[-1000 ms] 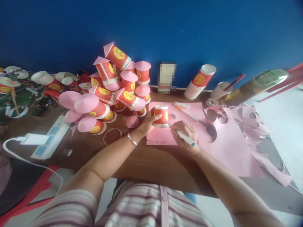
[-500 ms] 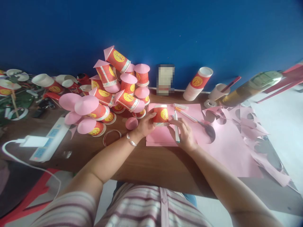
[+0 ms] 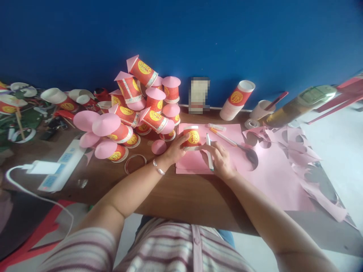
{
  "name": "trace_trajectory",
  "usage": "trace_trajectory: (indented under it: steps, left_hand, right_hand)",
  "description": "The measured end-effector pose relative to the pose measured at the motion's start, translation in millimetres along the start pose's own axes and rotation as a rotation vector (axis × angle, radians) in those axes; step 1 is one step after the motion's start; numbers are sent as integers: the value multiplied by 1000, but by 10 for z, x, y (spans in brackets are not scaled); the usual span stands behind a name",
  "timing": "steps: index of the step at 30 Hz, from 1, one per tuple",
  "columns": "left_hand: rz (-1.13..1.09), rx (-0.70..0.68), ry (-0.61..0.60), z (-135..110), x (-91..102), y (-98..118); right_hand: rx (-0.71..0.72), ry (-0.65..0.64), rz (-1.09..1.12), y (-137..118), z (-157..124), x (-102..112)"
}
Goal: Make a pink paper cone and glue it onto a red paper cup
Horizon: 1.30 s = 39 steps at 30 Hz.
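My left hand (image 3: 177, 149) is closed around a red paper cup (image 3: 193, 138) with a yellow round emblem, held above a stack of pink paper (image 3: 190, 163). In my right hand (image 3: 222, 160) is a slim white pen (image 3: 210, 153) with a green end, standing nearly upright between the fingers. The right forefinger reaches to the cup's lower right edge. Just left of my left hand lies a small pink paper cone (image 3: 159, 147). Beyond the cup, an orange-and-white pen (image 3: 224, 136) and a clear-white tube (image 3: 217, 127) rest on the pink paper.
Red cups with pink cone tops (image 3: 154, 100) are piled at the back left. A power strip (image 3: 64, 166) with a white charger lies left. Stacked paper cups (image 3: 238, 100), a tape roll (image 3: 252, 124), a bottle (image 3: 300, 104) and pink paper scraps (image 3: 300, 145) are on the right.
The red cup has turned a little in my left hand, so its yellow emblem faces more to the middle. My right hand still holds the white pen beside it.
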<state>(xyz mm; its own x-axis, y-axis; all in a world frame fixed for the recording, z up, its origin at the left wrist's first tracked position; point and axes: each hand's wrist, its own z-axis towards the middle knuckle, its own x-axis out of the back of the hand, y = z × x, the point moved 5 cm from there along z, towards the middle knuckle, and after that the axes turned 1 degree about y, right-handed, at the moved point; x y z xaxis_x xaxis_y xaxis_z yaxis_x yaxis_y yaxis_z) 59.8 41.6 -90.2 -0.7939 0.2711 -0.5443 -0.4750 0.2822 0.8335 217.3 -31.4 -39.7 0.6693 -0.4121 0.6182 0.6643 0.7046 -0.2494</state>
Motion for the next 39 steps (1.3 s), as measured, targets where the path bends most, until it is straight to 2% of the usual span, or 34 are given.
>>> trace_trajectory:
  steps: [3, 8, 13, 20, 25, 30, 39]
  left_hand:
    - [15, -21, 26, 23, 80, -31]
    - [58, -43, 16, 28, 110, -56]
    - [81, -74, 15, -7, 74, 8]
    - [-28, -12, 3, -47, -49, 48]
    - [-70, 3, 21, -56, -85, 72]
    - [-79, 4, 10, -52, -105, 60]
    - [-60, 5, -33, -57, -121, 51]
  right_hand:
    - [-70, -10, 53, 51, 0, -13]
    - [-61, -13, 74, 58, 0, -41]
    - [-6, -5, 116, 2, 13, -25]
    - [-73, -14, 235, -136, 40, 141]
    - [-128, 25, 219, -230, 54, 129]
    - [-12, 16, 239, -311, 85, 130]
    - [-80, 61, 165, -305, 51, 96]
